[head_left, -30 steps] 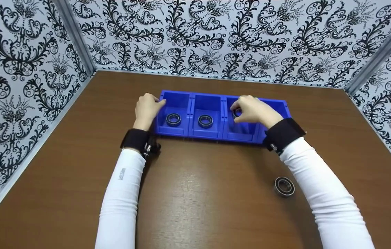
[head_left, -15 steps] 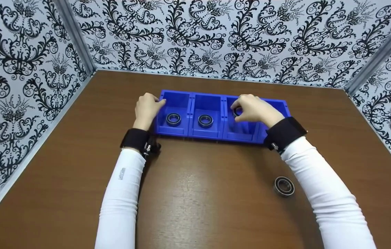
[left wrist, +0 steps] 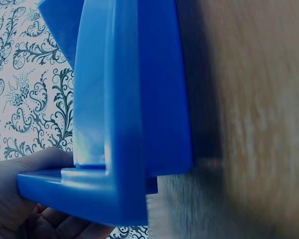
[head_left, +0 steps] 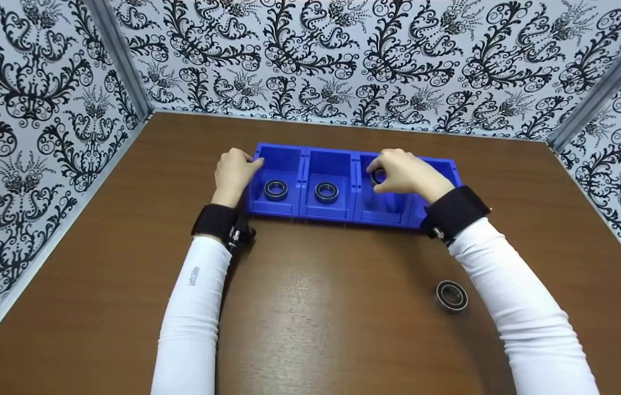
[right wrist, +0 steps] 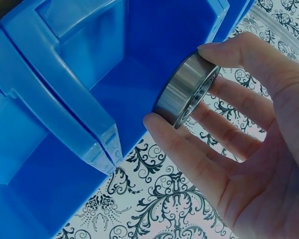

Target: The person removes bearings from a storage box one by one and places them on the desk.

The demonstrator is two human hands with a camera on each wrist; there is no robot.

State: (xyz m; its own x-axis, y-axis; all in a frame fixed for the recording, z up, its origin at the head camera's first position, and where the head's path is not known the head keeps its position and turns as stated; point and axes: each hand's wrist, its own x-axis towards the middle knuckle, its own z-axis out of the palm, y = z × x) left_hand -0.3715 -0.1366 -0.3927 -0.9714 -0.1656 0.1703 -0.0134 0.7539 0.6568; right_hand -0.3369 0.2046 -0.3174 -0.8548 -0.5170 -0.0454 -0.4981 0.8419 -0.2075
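Note:
A blue bin (head_left: 327,215) with several compartments in a row stands at the back of the table. My left hand (head_left: 233,174) grips its left end wall; in the left wrist view the thumb lies on one side of the blue wall (left wrist: 89,194) and the fingers on the other. My right hand (head_left: 405,174) pinches a steel bearing (right wrist: 187,89) between thumb and fingers, tilted, over the third compartment from the left. One black-sealed bearing (head_left: 275,190) lies flat in the leftmost compartment. Another bearing (head_left: 326,192) lies in the second one.
On the table (head_left: 299,307), a loose bearing (head_left: 451,296) lies beside my right forearm. Patterned walls (head_left: 310,60) enclose the table at the back and sides. My right wrist strap (head_left: 453,214) hides part of the rightmost compartment.
My right hand has shifted very slightly up and to the right, still pinching the bearing over the third compartment. The left hand, the bin and the other bearings stay put.

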